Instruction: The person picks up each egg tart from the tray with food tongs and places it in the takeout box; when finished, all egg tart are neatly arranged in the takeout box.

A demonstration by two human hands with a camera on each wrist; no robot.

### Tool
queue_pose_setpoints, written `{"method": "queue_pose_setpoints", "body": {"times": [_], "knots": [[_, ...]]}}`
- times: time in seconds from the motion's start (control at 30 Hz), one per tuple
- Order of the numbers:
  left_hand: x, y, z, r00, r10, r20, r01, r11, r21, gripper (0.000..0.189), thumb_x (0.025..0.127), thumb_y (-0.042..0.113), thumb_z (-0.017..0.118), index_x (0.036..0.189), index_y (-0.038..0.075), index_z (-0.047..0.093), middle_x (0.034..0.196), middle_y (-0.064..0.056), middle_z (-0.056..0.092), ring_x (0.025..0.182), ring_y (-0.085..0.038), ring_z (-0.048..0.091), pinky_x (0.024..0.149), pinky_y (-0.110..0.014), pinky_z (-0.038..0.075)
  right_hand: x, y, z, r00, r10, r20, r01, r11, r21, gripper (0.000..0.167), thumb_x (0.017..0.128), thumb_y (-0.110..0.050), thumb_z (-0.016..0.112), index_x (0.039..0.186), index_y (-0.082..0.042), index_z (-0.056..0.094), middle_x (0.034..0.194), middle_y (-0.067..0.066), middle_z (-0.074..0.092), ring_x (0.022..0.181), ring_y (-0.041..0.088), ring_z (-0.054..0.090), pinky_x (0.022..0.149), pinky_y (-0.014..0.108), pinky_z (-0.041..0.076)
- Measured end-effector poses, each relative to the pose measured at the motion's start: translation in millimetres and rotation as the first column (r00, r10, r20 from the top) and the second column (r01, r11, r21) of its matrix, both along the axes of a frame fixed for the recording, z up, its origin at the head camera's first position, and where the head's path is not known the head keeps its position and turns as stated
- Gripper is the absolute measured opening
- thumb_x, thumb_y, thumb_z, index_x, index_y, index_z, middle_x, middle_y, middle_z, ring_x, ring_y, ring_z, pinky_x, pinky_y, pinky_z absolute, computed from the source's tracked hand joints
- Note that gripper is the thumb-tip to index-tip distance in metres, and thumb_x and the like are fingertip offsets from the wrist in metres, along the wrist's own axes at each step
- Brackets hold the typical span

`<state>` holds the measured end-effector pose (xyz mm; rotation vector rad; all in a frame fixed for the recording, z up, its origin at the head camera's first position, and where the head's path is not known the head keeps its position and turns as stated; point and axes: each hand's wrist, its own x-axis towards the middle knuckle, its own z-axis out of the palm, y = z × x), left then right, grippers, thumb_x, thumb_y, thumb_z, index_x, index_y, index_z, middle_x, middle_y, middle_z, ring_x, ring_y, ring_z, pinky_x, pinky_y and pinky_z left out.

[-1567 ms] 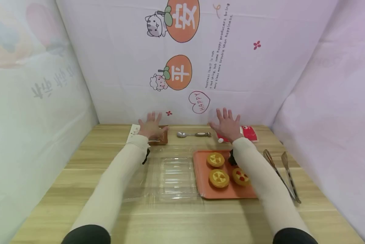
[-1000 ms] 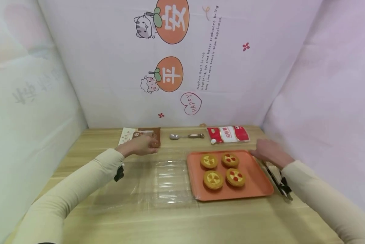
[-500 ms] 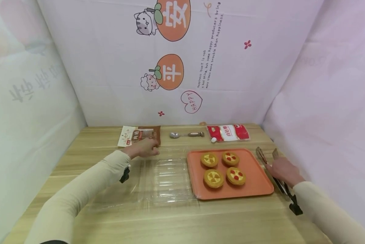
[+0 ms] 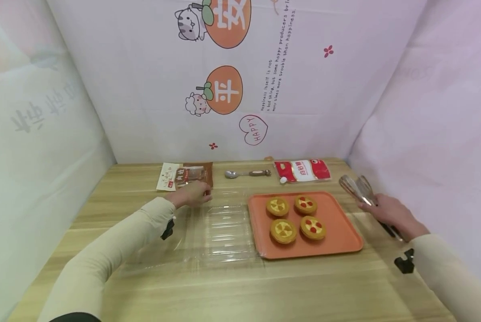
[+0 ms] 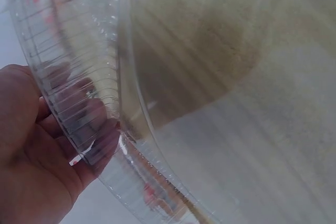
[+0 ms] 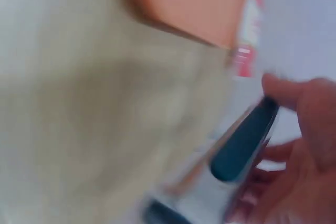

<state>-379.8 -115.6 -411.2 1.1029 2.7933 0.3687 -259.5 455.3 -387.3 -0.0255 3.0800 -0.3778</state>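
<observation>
Metal tongs [image 4: 359, 190] in the right hand [image 4: 394, 215], clear container [image 4: 227, 235] at left hand [image 4: 191, 194].

the left hand [image 4: 190, 194] is no longer spreading over the brown packet [image 4: 190, 172]; it is now resting at the far edge of the box [image 4: 226, 235]. the right hand [image 4: 395, 215] is leaving the red packet [image 4: 303, 171] and is now holding the tongs [image 6: 236, 150], whose heads are showing farther back, beyond the tray's [image 4: 341, 228] far edge. the right sleeve [image 4: 445, 264] is no longer hiding one tart [image 4: 305, 205].
</observation>
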Motion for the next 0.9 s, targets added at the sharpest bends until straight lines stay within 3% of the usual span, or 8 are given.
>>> {"method": "queue_pose_setpoints", "body": {"times": [0.13,0.27,0.43,0.53,0.9], "knots": [[0.6,0.6,-0.4,0.999,0.038,0.023,-0.038,0.999,-0.009,0.013,0.095,0.014,0.06,0.091,0.005,0.067,0.081,-0.004,0.064,0.07,-0.015,0.058,0.067,-0.031,0.05,7.3,-9.6,29.8,0.985,0.16,-0.06,-0.158,0.987,0.031,0.07,0.095,-0.044,0.06,0.132,0.015,0.046,0.119,0.039,0.056,0.104,0.053,0.056,0.082,0.06,0.045],[0.3,-2.0,-2.9,0.999,0.052,0.011,-0.052,0.999,-0.013,0.013,0.095,0.016,0.061,0.091,0.005,0.067,0.082,-0.004,0.065,0.069,-0.014,0.057,0.066,-0.031,0.05,15.9,-19.6,41.3,0.956,0.285,-0.07,-0.282,0.958,0.056,0.067,0.088,-0.039,0.071,0.13,0.01,0.052,0.117,0.031,0.06,0.105,0.047,0.058,0.083,0.057,0.046],[-2.1,-6.3,-7.2,0.998,0.07,0.002,-0.07,0.998,-0.006,0.012,0.095,0.016,0.062,0.09,0.007,0.067,0.081,-0.002,0.065,0.068,-0.013,0.056,0.064,-0.03,0.048,21.1,-30.0,38.4,0.921,0.383,-0.078,-0.381,0.924,0.04,0.055,0.078,-0.039,0.08,0.113,0.001,0.065,0.1,0.006,0.066,0.089,0.022,0.06,0.074,0.041,0.048],[-3.0,-7.1,-8.0,0.997,0.08,0.02,-0.08,0.997,0.009,0.011,0.095,0.016,0.061,0.09,0.008,0.065,0.081,-0.002,0.063,0.068,-0.014,0.055,0.062,-0.029,0.046,23.1,-32.6,34.8,0.909,0.412,-0.06,-0.41,0.911,0.042,0.051,0.075,-0.038,0.083,0.11,-0.004,0.066,0.097,-0.001,0.064,0.085,0.015,0.057,0.071,0.036,0.047],[-2.2,2.2,-4.8,0.996,0.084,0.025,-0.084,0.996,0.0,0.01,0.096,0.017,0.06,0.091,0.008,0.063,0.082,-0.002,0.063,0.07,-0.015,0.055,0.063,-0.029,0.046,22.7,-39.0,20.6,0.885,0.466,0.008,-0.465,0.882,0.084,0.048,0.072,-0.031,0.084,0.108,-0.005,0.066,0.101,0.002,0.066,0.091,0.022,0.062,0.076,0.042,0.051]]}}
